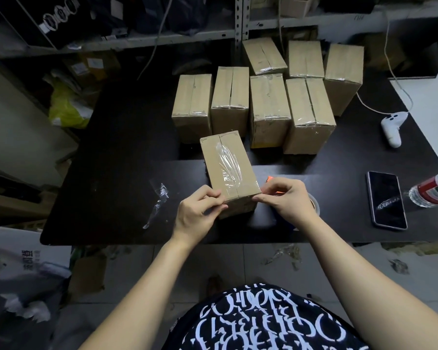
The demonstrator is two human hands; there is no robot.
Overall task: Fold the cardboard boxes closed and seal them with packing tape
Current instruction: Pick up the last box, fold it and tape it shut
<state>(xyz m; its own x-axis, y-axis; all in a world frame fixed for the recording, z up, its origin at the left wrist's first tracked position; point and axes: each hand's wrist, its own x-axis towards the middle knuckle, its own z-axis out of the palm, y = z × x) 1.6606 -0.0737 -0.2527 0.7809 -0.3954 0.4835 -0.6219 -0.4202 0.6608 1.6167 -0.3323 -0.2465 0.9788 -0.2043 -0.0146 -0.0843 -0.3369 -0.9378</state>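
- The left part of the worktop gives open passage; only a crumpled tape scrap lies there.
- On the far side, sealed boxes stand in close rows just beyond the near box, blocking a straight reach.
- On the right, a phone, a bottle and a corded controller narrow the way.

- Near box: plain brown cardboard, centre of the frame, lying lengthwise on the desk. Its top flaps are closed and meet along a middle seam. Wrinkled clear tape runs over the seam and down the near end. The left hand and right hand pinch its near corners.
- Seven sealed boxes: upper centre and right, four in front, three behind, close together, with clear tape over their seams.
- Tape roll: just right of the near box, mostly hidden.
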